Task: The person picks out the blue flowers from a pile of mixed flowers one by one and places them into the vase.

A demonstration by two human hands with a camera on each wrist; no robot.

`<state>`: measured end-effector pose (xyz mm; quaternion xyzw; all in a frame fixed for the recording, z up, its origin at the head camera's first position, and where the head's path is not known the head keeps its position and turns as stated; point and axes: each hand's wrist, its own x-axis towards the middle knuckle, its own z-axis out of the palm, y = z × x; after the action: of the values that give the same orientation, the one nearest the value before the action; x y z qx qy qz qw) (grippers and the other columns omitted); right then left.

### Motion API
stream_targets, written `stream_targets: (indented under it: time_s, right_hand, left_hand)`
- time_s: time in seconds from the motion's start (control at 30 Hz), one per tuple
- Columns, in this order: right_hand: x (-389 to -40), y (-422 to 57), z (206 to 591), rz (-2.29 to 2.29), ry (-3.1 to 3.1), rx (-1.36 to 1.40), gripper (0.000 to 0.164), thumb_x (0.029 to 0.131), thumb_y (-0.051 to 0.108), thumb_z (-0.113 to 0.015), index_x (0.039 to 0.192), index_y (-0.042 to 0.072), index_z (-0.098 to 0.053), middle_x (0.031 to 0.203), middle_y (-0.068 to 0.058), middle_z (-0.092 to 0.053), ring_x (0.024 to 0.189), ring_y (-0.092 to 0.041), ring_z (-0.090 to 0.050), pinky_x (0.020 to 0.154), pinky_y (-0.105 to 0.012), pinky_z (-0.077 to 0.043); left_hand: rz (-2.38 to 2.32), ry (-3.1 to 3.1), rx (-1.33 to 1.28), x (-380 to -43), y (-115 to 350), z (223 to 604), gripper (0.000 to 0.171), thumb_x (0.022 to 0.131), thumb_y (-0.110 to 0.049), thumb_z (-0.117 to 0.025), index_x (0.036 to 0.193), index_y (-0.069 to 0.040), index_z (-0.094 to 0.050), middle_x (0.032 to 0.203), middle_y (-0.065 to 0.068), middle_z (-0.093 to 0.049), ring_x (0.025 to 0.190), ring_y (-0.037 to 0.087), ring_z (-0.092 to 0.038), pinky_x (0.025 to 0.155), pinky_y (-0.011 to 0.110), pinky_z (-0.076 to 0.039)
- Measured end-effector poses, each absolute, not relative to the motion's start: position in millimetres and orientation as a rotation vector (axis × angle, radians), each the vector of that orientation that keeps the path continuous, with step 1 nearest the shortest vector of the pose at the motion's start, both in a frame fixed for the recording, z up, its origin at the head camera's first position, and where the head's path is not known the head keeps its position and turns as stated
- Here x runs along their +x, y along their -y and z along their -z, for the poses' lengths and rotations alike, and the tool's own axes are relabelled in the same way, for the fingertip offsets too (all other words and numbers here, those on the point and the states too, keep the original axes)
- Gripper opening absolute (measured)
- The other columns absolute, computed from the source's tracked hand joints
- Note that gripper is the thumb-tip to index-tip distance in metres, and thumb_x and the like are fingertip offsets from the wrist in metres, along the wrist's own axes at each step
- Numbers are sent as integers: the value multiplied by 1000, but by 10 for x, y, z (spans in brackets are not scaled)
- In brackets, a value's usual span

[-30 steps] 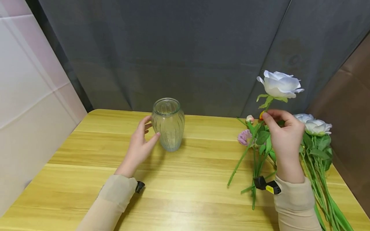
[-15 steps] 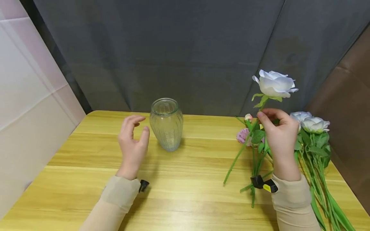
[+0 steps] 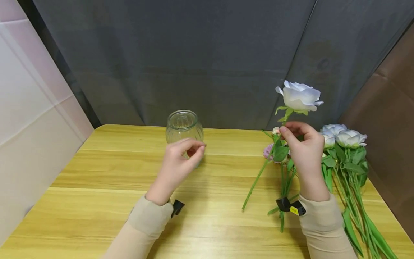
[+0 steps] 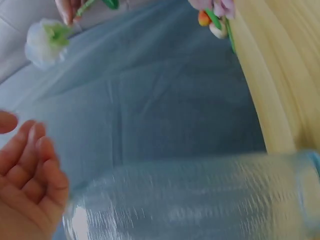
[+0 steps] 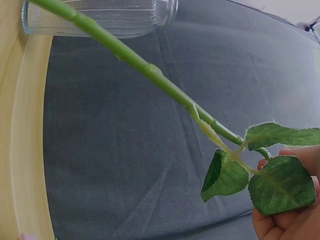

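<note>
In my right hand I pinch a white rose just below its bloom, with thumb and fingertips on the stem. The bloom stands upright above the hand while the green stem slants down toward the table, leaves beside the fingers. A clear ribbed glass vase stands upright near the table's back edge. My left hand is in front of the vase in the head view, hiding its lower part. Its fingers are loosely bent and hold nothing; the left wrist view shows a gap between thumb and fingers.
Several white roses with long stems lie at the table's right side. Beside my right hand are a purple flower, a small pale bud and more green stems. A dark grey curtain hangs behind the wooden table.
My left hand came off the vase's side, drew back left, then swung right in front of it. The right hand has carried the white rose a little to the left.
</note>
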<state>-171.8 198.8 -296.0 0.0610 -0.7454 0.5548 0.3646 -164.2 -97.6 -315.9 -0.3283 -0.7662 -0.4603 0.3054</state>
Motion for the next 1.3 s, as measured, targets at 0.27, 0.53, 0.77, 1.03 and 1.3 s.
stream_targets:
  time_s: [0.27,0.53,0.77,1.03,1.3]
  right_hand:
    - [-1735,-1915,3006,-1476,1938,198,12,86,4,-71,90,-6,-70,67,11,-64,59,-10,-62,57,-21,-48]
    - [-1731,-1834,3036,-1461,1987,226,10,87,4,-70,92,-5,-71,71,-11,-67,60,-7,-62,57,-20,-49]
    - [-1708,-1797,3043,-1512,2041,210,13,88,10,-71,95,-1,-72,75,-12,-66,56,-7,-61,31,-24,-41]
    - [-1711,-1753,3062,-1498,2070,222,13,87,11,-71,94,0,-71,74,-14,-67,54,-8,-61,32,-23,-40]
    - [-1706,-1719,3072,-1450,2060,266,10,86,6,-72,92,-1,-72,73,-15,-67,55,-7,-59,36,-20,-39]
  left_hand:
    - [1253,2298,-943,-1684,502,3179,12,90,-8,-65,99,-4,-73,82,-2,-66,67,7,-56,60,25,-50]
    - [1269,2536,-984,-1697,174,3262,19,93,-17,-65,108,-7,-71,89,-4,-66,72,7,-55,64,23,-48]
    - [1296,2600,-1032,-1699,55,3358,22,95,-19,-63,111,-6,-70,87,-3,-67,69,5,-56,62,22,-48]
    - [1352,2609,-1056,-1708,25,3405,23,94,-15,-64,111,-1,-69,79,-4,-66,67,3,-57,63,20,-49]
    - [1378,2586,-1043,-1712,-3,3435,17,92,-11,-66,105,-1,-70,75,-6,-65,66,4,-56,63,20,-48]
